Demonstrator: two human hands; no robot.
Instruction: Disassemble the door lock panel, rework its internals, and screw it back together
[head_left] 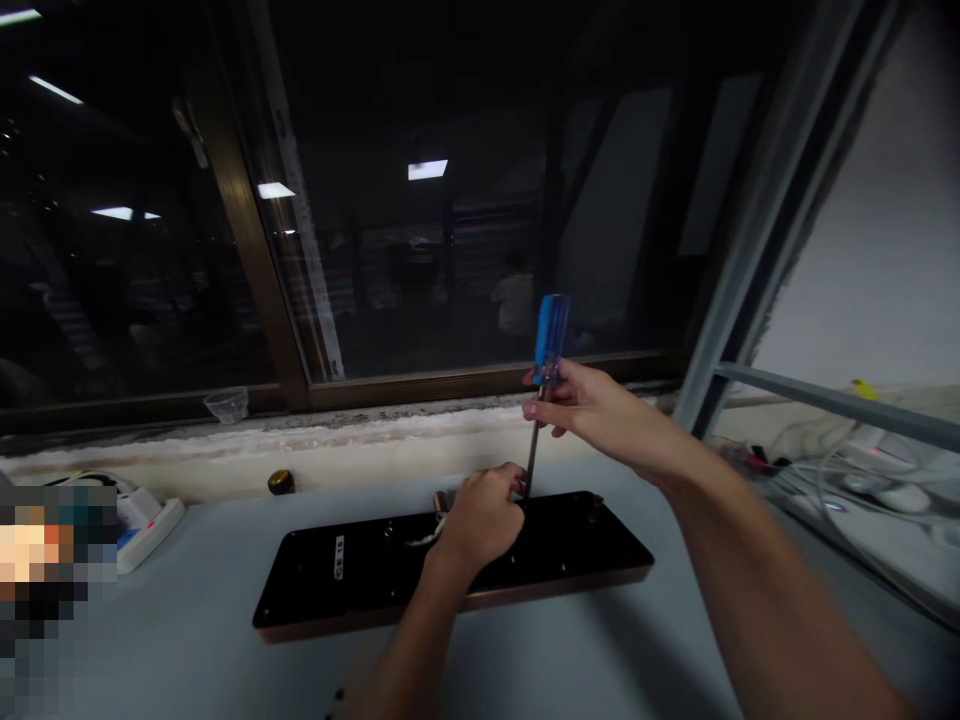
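Note:
A long black flat device (360,580) with a wooden-coloured edge lies on the table, a small white label at its left end. My right hand (600,405) is closed round a screwdriver (551,335) with a blue handle. Its shaft points down, nearly upright, and the tip meets the black top, where the left fingers partly hide it. My left hand (480,520) rests on the device with curled fingers, close beside the shaft's lower end. What those fingers pinch is hidden. Next to this hand a white cable (427,537) shows on the top.
The light blue table (187,660) reaches the wall under a dark window. A brass-coloured round piece (280,482) is behind the device. On the sill sits a clear plastic cup (227,404). A white power strip (154,535) lies left, tangled cables (832,465) right, beyond a grey metal frame (832,400).

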